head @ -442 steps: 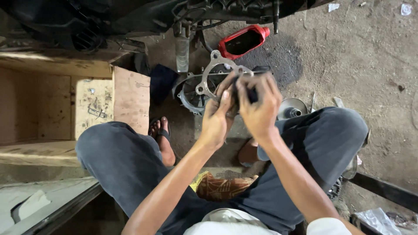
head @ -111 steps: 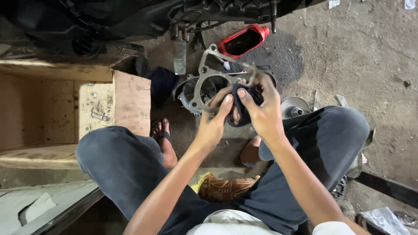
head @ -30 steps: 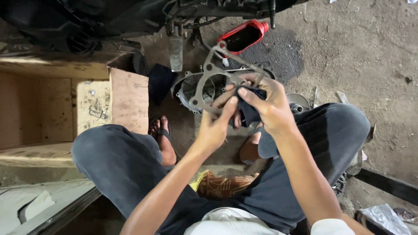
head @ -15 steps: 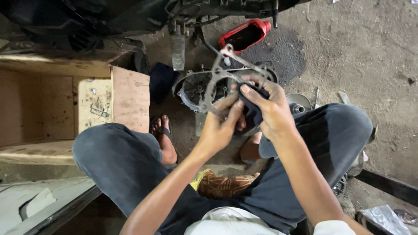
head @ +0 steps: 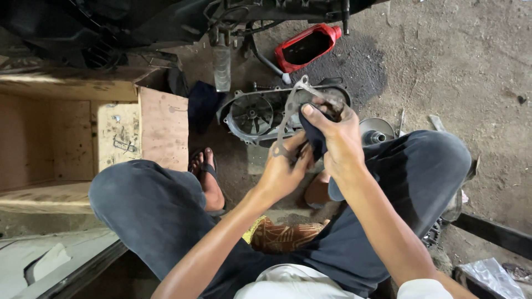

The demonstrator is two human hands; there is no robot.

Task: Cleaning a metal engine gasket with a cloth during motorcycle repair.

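- left hand [head: 282,171] pinches the lower end of a thin grey gasket [head: 288,111], fingers curled tight on it, thumb side up
- right hand [head: 335,138] grips a dark blue rag [head: 315,135], bunched in the palm, thumb pressed up over the top of it; rag sits against the gasket between both hands
- gasket is held off the ground, tilted, its upper loop reaching up and away past the left hand's fingertips, lower end hidden in the left grip
- just beyond the hands on the ground: grey metal engine cover [head: 257,113], open side up, round fan-like part showing inside
- further out past the cover: red plastic oil jug [head: 307,47], cut open on one face, lying on a dark oil stain
- right of the right hand, partly behind the knee: round metal pulley part [head: 377,132]
- left of the left hand: wooden crate [head: 83,133], open top, a few small bits inside
- under the hands: person's bare foot in a dark sandal [head: 208,171], both knees in dark trousers either side
- below the wrists, between the legs: brown patterned cloth [head: 282,235]
- floor is bare dirty concrete [head: 460,66]
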